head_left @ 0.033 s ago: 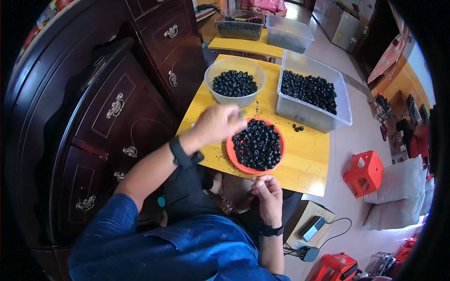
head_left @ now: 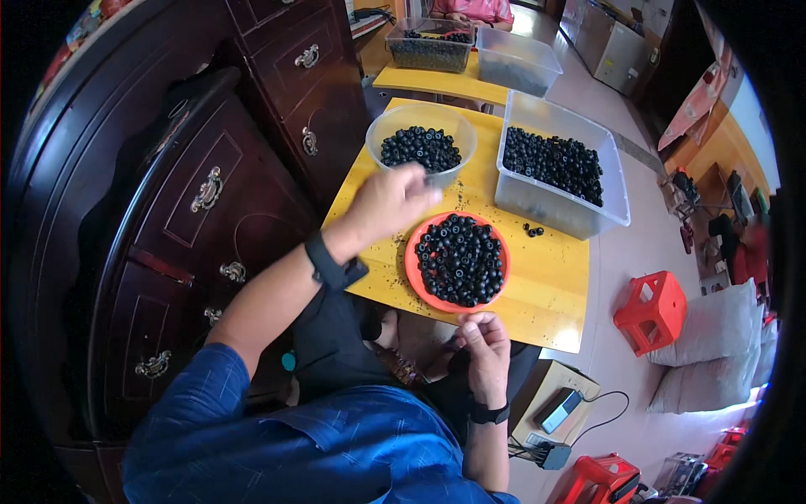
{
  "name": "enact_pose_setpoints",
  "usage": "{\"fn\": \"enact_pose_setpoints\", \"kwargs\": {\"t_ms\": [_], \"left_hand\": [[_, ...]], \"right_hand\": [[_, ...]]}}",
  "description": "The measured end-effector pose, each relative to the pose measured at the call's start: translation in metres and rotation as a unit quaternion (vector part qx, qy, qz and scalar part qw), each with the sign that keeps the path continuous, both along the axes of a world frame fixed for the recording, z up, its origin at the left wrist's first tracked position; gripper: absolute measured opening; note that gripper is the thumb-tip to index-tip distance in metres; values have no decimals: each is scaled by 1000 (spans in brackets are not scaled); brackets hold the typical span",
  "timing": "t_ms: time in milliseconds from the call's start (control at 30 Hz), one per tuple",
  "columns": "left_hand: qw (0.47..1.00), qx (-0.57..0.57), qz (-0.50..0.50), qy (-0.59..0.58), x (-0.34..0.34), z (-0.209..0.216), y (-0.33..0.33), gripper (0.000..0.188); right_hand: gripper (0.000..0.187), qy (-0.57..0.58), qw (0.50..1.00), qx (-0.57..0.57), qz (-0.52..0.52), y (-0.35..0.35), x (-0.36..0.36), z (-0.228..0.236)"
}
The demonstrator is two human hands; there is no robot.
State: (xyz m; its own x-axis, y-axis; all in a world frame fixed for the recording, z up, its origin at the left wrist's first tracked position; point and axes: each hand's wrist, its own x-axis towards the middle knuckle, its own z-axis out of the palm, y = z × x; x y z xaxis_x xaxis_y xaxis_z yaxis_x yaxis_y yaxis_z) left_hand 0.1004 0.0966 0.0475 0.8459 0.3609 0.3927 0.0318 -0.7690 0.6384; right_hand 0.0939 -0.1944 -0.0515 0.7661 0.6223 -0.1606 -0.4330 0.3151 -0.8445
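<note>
My left hand (head_left: 390, 206) hangs over the yellow table, between a translucent round bowl (head_left: 375, 139) and a red plate (head_left: 413, 281). Motion smears its fingers, so what they hold, if anything, is unclear. Small black ring-like pieces (head_left: 460, 260) with holes heap up on the plate. More of the same black pieces (head_left: 420, 149) lie in the bowl. At the table's near edge, just below the plate, my right hand (head_left: 487, 340) has its thumb and fingers pressed together. Whatever is in that pinch is hidden.
A large clear plastic bin (head_left: 564, 217) of black pieces stands at the right, with a few loose pieces (head_left: 533, 229) before it. Dark crumbs dot the table (head_left: 541, 290). Dark wooden drawers (head_left: 193, 193) flank the left. Beyond, a person in pink (head_left: 474, 10) sits behind more bins.
My left hand has moved slightly up and away from the plate toward the bowl. The dark bit seen at its fingertips no longer shows. My right hand has barely shifted.
</note>
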Motion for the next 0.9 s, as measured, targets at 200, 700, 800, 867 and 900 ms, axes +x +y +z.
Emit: {"fn": "enact_pose_setpoints", "kwargs": {"t_ms": [200, 700, 800, 867, 900], "left_hand": [[999, 7, 26, 46, -10, -20, 16, 43], [965, -142, 20, 218, -58, -111, -39, 36], [964, -167, 14, 206, -58, -111, -43, 33], [959, -178, 17, 219, -58, -110, -44, 36], [959, -178, 18, 218, -58, -112, -44, 36]], "right_hand": [[31, -314, 920, -210, -105, 5, 25, 13], [81, -593, 648, -472, -78, 66, 40, -3], [77, -601, 641, -473, -67, 76, 41, 0], [73, -602, 651, -458, -58, 78, 41, -1], [73, -603, 650, -458, -58, 79, 41, -1]]}}
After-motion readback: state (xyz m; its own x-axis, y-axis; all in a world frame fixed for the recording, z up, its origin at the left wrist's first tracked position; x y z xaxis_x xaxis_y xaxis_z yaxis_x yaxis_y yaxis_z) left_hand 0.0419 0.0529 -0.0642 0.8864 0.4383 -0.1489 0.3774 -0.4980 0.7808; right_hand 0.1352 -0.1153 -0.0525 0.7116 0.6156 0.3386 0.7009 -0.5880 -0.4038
